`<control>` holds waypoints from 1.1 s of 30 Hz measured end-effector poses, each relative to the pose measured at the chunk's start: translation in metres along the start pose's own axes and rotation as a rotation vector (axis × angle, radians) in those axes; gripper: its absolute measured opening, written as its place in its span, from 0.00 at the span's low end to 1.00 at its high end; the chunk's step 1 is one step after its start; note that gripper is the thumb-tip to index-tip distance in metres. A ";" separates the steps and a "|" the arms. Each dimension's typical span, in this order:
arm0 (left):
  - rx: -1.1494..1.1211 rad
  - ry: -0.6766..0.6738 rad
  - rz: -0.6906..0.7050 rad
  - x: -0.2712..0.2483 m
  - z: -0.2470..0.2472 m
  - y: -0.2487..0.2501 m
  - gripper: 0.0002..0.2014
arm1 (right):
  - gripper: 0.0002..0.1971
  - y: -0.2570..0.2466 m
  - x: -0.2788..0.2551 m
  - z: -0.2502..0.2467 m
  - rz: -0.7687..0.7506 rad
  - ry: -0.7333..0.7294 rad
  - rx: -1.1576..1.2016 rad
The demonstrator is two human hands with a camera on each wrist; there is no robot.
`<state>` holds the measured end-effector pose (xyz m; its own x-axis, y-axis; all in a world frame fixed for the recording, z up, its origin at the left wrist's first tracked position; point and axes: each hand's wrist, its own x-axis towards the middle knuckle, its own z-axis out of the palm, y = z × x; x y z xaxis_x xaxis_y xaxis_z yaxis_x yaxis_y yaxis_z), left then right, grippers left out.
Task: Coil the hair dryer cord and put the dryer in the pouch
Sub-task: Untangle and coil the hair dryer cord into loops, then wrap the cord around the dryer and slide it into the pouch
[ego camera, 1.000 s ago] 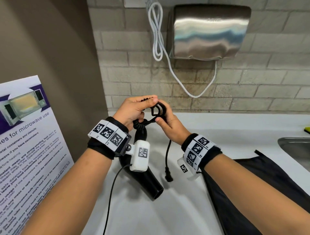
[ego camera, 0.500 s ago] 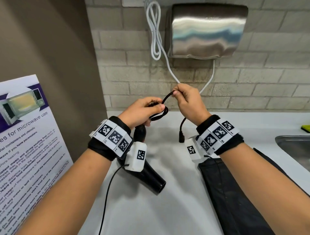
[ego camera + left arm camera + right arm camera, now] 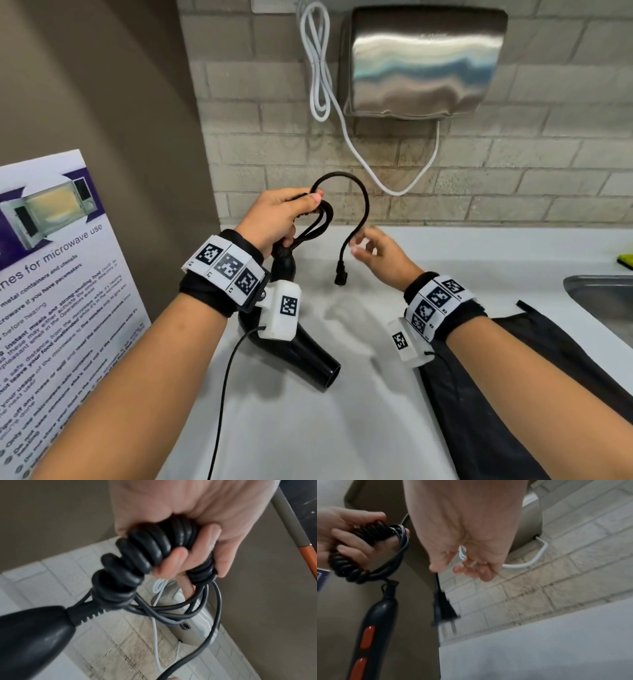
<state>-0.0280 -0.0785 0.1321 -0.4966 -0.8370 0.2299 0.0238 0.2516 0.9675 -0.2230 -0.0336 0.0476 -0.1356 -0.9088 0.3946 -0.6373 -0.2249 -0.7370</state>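
A black hair dryer (image 3: 308, 356) hangs nozzle-down over the white counter (image 3: 308, 438), its handle (image 3: 375, 622) carrying two red buttons. My left hand (image 3: 284, 216) grips the coiled part of the cord (image 3: 145, 547) together with several gathered loops. From that hand the free cord (image 3: 359, 192) arches up and over to the right, ending in a dangling plug (image 3: 340, 279). My right hand (image 3: 380, 253) sits beside the cord's falling end, fingers relaxed and spread, thumb tip next to the cord. The black pouch (image 3: 496, 394) lies flat on the counter under my right forearm.
A steel hand dryer (image 3: 421, 61) and its looped white cable (image 3: 322, 68) hang on the brick wall behind. A microwave poster (image 3: 51, 274) leans at the left. At the right edge are a sink (image 3: 606, 301) and a yellow-green sponge (image 3: 625, 261).
My right hand was pinching the cord and lifting it high; it has dropped to the right and let go. The cord now stands in an arch with the plug hanging.
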 end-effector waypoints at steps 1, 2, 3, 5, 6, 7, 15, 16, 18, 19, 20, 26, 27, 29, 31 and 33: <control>-0.021 0.016 -0.002 0.001 0.000 0.000 0.09 | 0.09 0.004 -0.004 0.004 0.042 -0.047 0.012; -0.037 0.026 -0.003 0.001 0.000 0.001 0.09 | 0.12 0.006 -0.008 0.008 0.075 -0.076 0.049; -0.046 0.026 -0.005 0.001 0.000 0.001 0.09 | 0.16 0.008 -0.010 0.012 0.111 -0.081 0.091; -0.049 0.012 -0.003 0.000 0.000 0.001 0.09 | 0.19 0.009 -0.012 0.018 0.154 -0.071 0.141; -0.048 0.006 -0.002 0.000 0.001 0.001 0.08 | 0.16 0.009 -0.012 0.020 0.158 -0.081 0.152; -0.050 0.003 -0.002 -0.001 0.001 0.001 0.08 | 0.11 0.008 -0.012 0.021 0.160 -0.093 0.154; -0.128 0.106 -0.059 0.004 -0.003 0.002 0.05 | 0.12 -0.033 0.001 0.015 -0.206 0.344 0.323; -0.141 0.104 -0.068 0.004 -0.002 0.002 0.04 | 0.10 -0.043 0.000 0.015 -0.289 0.364 0.372; -0.155 0.082 -0.074 0.005 0.000 0.002 0.04 | 0.06 -0.057 0.000 0.018 -0.411 0.359 0.451; -0.154 0.066 -0.073 0.005 0.001 0.002 0.05 | 0.06 -0.062 0.001 0.021 -0.437 0.340 0.467; -0.152 0.050 -0.073 0.005 0.002 0.002 0.05 | 0.06 -0.065 0.003 0.024 -0.444 0.319 0.466; -0.160 -0.042 -0.107 0.003 -0.003 0.002 0.08 | 0.07 -0.067 0.012 0.034 -0.410 0.371 0.110; -0.153 -0.060 -0.116 0.003 -0.005 0.003 0.09 | 0.10 -0.069 0.014 0.035 -0.383 0.394 0.097; -0.138 -0.091 -0.128 0.002 -0.007 0.003 0.09 | 0.20 -0.071 0.020 0.037 -0.321 0.452 0.097; -0.136 -0.117 -0.138 0.001 -0.007 0.004 0.09 | 0.23 -0.072 0.028 0.037 -0.305 0.443 0.091; -0.125 -0.134 -0.141 -0.001 -0.005 0.005 0.09 | 0.24 -0.073 0.034 0.036 -0.291 0.316 0.156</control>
<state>-0.0231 -0.0785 0.1369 -0.6133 -0.7854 0.0840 0.0497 0.0678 0.9965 -0.1535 -0.0607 0.0948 -0.2081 -0.6536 0.7276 -0.5643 -0.5274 -0.6352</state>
